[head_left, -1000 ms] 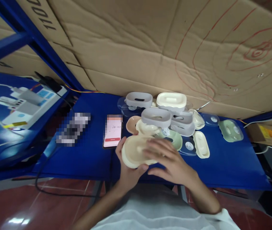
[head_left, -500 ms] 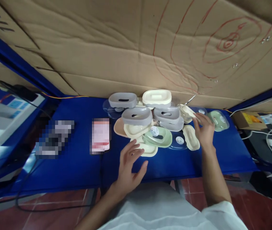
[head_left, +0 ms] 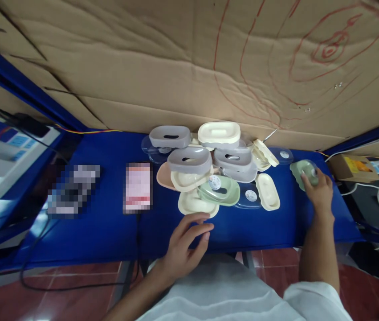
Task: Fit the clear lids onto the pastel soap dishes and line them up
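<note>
My right hand is at the right end of the blue table, its thumb and fingers closed round a green soap dish that has a clear lid. My left hand hovers over the front edge with fingers apart, holding nothing. Just beyond it lies a cream soap dish. A pile of soap dish parts fills the middle: a green dish under a clear lid, a grey tray, a cream tray on a grey one, and a cream insert. Another cream piece leans at the pile's right.
A pink-screened phone and a blurred-out device lie left on the blue table. A cardboard wall stands behind. A small carton and cables sit beyond the right edge. A black cable hangs at the front left.
My right hand has let go of the cream piece, which now leans in the pile, and moved right onto the green soap dish. My left hand has drawn slightly back from the pile.
</note>
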Tool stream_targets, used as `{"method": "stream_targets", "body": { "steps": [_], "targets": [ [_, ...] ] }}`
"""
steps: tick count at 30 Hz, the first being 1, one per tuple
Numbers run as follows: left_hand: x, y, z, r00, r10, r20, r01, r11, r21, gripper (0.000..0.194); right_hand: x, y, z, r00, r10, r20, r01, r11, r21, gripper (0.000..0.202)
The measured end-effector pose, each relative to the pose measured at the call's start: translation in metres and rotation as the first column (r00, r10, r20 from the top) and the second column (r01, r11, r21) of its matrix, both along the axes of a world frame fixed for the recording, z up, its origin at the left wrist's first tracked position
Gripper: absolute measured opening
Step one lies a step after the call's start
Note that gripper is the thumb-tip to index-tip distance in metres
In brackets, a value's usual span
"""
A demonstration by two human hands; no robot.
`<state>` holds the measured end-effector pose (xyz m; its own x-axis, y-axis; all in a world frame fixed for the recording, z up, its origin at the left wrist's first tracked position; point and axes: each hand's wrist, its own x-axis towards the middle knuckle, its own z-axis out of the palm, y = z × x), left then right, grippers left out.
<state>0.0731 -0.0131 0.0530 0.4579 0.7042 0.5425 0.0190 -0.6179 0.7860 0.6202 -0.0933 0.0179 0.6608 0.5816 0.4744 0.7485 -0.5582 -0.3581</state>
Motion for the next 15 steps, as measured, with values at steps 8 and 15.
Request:
{"method": "stream_targets", "body": {
  "steps": [8, 15],
  "targets": [
    [0.042, -0.02, 0.003, 0.862, -0.488, 0.139, 0.485, 0.713, -0.507, 0.069, -0.166, -0.068, 0.005, 0.978, 0.03, -0.204, 0.012, 0.979, 0.202, 0.08],
    [0.067, -0.043, -0.028, 0.794, -0.358, 0.491, 0.596, 0.618, -0.513, 0.133, -0.304, -0.082, 0.028, 0.551, 0.709, -0.44, -0.619, 0.701, 0.354, 0.084]
  ]
}}
